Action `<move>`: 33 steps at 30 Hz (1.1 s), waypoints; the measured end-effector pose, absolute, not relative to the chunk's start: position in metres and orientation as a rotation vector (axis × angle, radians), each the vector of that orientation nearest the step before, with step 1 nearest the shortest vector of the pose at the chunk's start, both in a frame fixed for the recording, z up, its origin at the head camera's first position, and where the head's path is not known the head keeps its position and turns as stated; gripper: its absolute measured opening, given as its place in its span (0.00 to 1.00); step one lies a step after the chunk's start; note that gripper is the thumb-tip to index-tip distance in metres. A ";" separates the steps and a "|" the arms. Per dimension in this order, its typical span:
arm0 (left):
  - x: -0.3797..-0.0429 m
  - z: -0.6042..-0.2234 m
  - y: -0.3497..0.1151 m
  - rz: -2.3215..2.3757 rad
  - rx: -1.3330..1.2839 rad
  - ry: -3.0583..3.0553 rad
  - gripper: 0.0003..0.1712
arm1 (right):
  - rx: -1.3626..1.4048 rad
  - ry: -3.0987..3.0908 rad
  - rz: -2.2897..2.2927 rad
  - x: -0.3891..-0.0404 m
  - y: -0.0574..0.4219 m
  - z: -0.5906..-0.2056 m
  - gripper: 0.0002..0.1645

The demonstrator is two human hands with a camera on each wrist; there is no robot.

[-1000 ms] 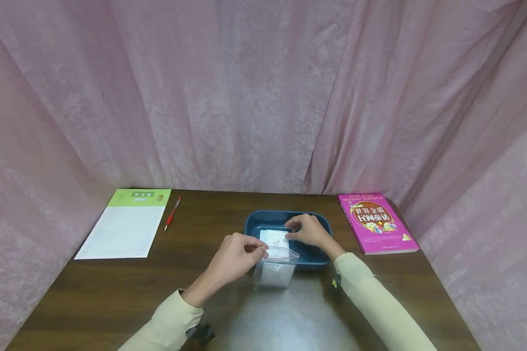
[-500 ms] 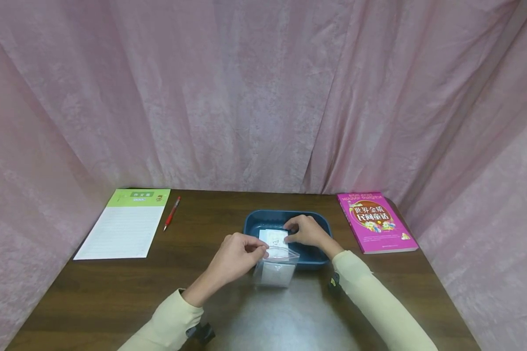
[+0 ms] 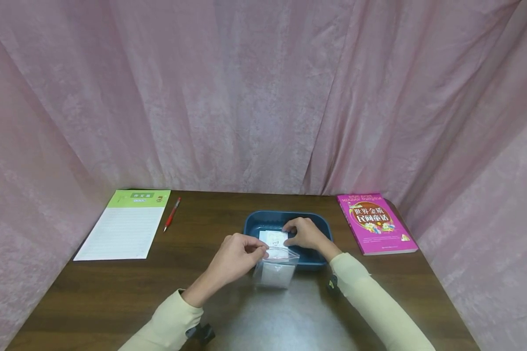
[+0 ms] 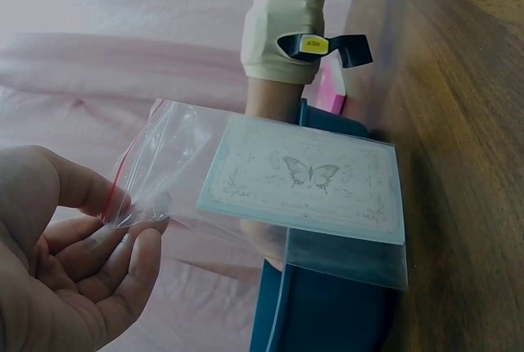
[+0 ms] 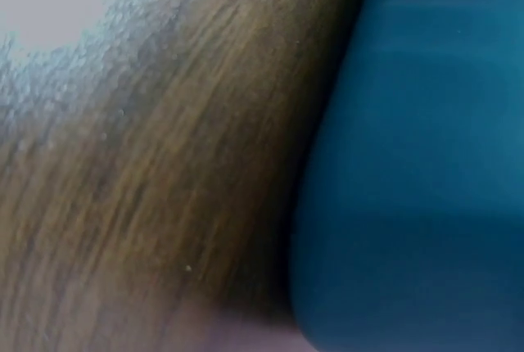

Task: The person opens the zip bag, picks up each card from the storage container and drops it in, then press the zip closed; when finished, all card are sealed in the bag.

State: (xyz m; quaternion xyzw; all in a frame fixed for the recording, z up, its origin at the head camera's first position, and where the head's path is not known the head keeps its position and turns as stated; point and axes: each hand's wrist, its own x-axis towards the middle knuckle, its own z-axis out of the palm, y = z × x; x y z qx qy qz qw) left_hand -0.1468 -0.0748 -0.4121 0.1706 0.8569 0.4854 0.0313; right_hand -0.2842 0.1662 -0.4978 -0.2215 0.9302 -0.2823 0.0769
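Note:
My left hand [image 3: 239, 256] pinches the red-striped top corner of a clear zip bag [image 4: 176, 147]. Inside the bag lies a pale card [image 4: 254, 176] printed with a butterfly and a fine border. The bag hangs in front of the near wall of a blue tray [image 3: 254, 214]. In the tray, white printed cards [image 3: 273, 238] lie behind the bag's mouth. My right hand [image 3: 306, 234] reaches over the tray with bent fingers, thumb and index fingertips at the cards' right edge; I cannot tell whether they grip one. The right wrist view shows only the tray's outer wall [image 5: 409, 155] and the tabletop.
A lined writing pad [image 3: 123, 226] with a green header lies at the left, a red pen [image 3: 172, 214] beside it. At the right is a pink book [image 3: 377, 224]. Pink curtains [image 3: 246, 97] hang along the back and sides of the wooden table [image 3: 114, 292].
My right hand's fingers have shifted slightly left along the cards' edge. The left hand and the zip bag have stayed in place.

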 end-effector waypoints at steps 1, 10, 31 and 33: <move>-0.147 -0.412 -0.075 1.494 0.526 2.642 0.09 | -0.666 2.791 -0.847 -0.284 0.166 -0.498 0.21; -0.147 -0.412 -0.075 1.488 0.521 2.640 0.09 | -0.659 2.812 -0.883 -0.282 0.165 -0.495 0.20; -0.148 -0.409 -0.076 1.470 0.500 2.632 0.10 | -0.597 2.738 -1.102 -0.274 0.175 -0.472 0.21; -0.149 -0.409 -0.076 1.465 0.499 2.633 0.10 | -0.620 2.732 -1.105 -0.272 0.176 -0.470 0.20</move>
